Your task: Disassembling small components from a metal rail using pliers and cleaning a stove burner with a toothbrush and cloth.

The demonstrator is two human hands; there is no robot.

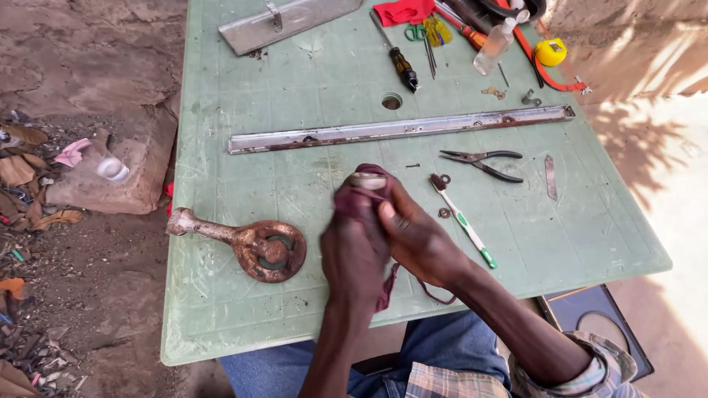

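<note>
Holding a small metal piece (367, 180) wrapped in a dark maroon rag (355, 203), I have both hands closed round it just above the near middle of the green bench (221, 309). My left hand (352, 254) has its grip shut on the rag from below, fingers curled into the cloth. My right hand (417, 239) has its grip closed on the same bundle from the side, thumb pressed against the rag just under the pale, rounded end of the metal piece that pokes out at the top. A loose tail of the rag hangs down past my right wrist over the bench edge.

Just right of my hands lies a toothbrush (464, 225) with a white and green handle, a small rusty ring (445, 213) beside it. Further right sit long-nose pliers (483, 162) with dark handles and a thin flat metal blade (550, 177). Left of my hands rests a heavy rusty ring-ended casting (243, 243). Beyond my hands a long metal strip (398, 130) runs across the bench. Behind it are a screwdriver (402, 66), a clear plastic bottle (493, 46), a red cloth (402, 11), a yellow tape measure (551, 51) and a flat metal plate (284, 22). My jeans and plaid sleeve show below the bench.
</note>
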